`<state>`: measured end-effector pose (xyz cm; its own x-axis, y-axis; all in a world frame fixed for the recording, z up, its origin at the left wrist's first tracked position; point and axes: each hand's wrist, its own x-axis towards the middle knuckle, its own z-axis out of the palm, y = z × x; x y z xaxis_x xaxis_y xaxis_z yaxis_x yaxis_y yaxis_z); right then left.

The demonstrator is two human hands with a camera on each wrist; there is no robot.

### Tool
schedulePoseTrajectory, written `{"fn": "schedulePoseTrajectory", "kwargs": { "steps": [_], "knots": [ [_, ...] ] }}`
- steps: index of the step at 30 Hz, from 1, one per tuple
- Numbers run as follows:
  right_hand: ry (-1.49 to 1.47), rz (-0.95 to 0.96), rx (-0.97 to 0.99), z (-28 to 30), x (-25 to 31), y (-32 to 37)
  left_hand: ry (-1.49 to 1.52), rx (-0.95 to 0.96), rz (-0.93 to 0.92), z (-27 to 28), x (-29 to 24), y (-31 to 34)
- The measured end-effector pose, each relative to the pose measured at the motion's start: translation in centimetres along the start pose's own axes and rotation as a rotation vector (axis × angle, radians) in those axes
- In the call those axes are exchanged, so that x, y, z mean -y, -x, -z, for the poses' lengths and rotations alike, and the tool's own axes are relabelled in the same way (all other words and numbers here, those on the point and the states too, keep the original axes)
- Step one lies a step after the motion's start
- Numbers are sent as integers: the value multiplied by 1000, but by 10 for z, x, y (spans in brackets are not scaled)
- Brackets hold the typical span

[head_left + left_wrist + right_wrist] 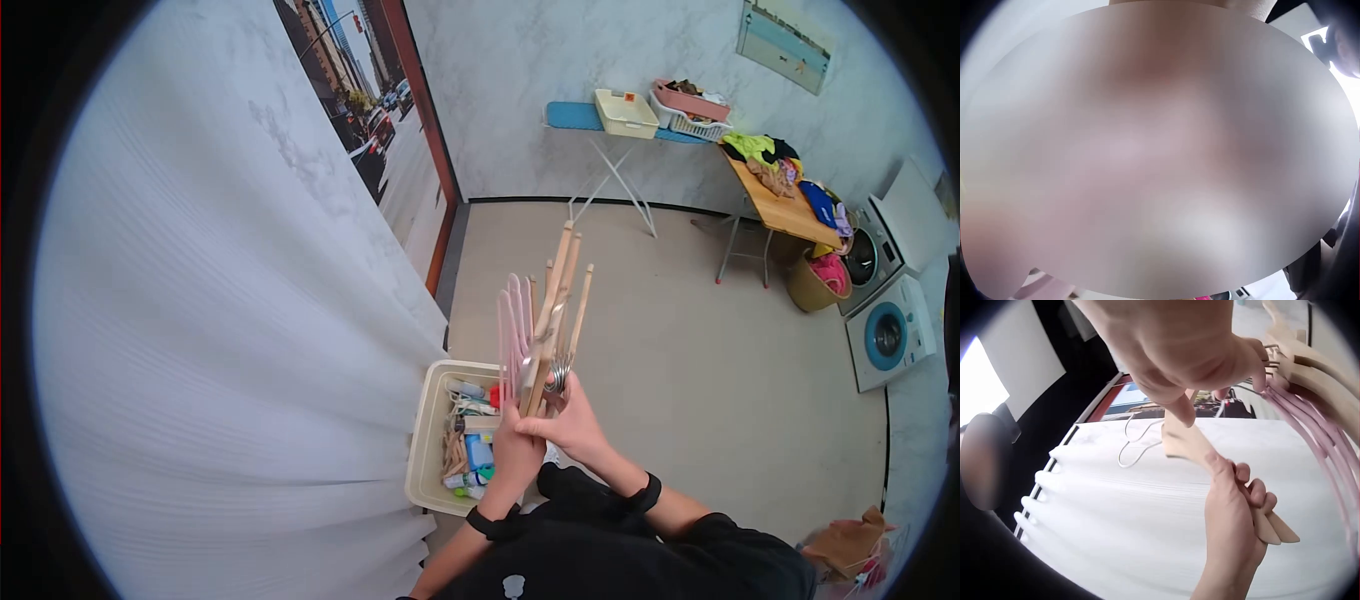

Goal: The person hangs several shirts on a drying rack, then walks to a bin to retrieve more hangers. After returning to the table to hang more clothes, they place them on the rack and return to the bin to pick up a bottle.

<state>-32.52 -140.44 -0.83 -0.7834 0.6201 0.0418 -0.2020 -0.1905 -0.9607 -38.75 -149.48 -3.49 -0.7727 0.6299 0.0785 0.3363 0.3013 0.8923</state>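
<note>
Wooden hangers (550,340) and pink hangers (513,345) stand upright in a bundle at the hands in the head view. In the right wrist view, the left hand (1229,515) grips the narrow ends of wooden hangers (1188,440), whose metal hooks point left. Above it, the right hand (1172,347) has its fingers curled at the hooks of other wooden hangers (1325,381) and pink hangers (1316,428). The head view shows the left hand (518,450) and right hand (575,425) close together. A large blur covers most of the left wrist view.
A cream bin (425,460) of small items stands below the hands, beside a white curtain (240,300). Farther off are a blue ironing board (573,115) with baskets, a wooden table (785,212) with clothes, a wicker basket (812,290) and a washing machine (890,335).
</note>
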Motion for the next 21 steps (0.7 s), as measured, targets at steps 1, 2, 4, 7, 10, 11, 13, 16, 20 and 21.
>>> {"fn": "schedulePoseTrajectory", "kwargs": {
  "steps": [1,2,4,7,10,11,13,16,20,21],
  "knots": [
    [-65,48,-30,-3,12,9,-68,73,-5,-4,-9,9],
    [-55,59,-41,-2,26,17,-58,82,-18,-12,-8,18],
    [184,84,-165,7,49,43,-113,47,-375,-37,-6,39],
    [227,181,-337,21,24,52,-111,166,-419,-46,-27,51],
    [147,192,-459,52,22,60,-31,289,-522,-51,-46,52],
    [161,177,-401,70,24,59,41,398,-541,-52,-56,51],
    [134,133,-354,96,32,56,93,674,-446,-53,-60,43],
    [130,159,-350,142,42,47,137,627,-251,-91,-40,8],
    [70,202,-371,204,49,30,169,397,-302,-169,-53,-17],
    [130,206,-337,221,56,29,170,411,-310,-189,-60,-27]
  ]
}}
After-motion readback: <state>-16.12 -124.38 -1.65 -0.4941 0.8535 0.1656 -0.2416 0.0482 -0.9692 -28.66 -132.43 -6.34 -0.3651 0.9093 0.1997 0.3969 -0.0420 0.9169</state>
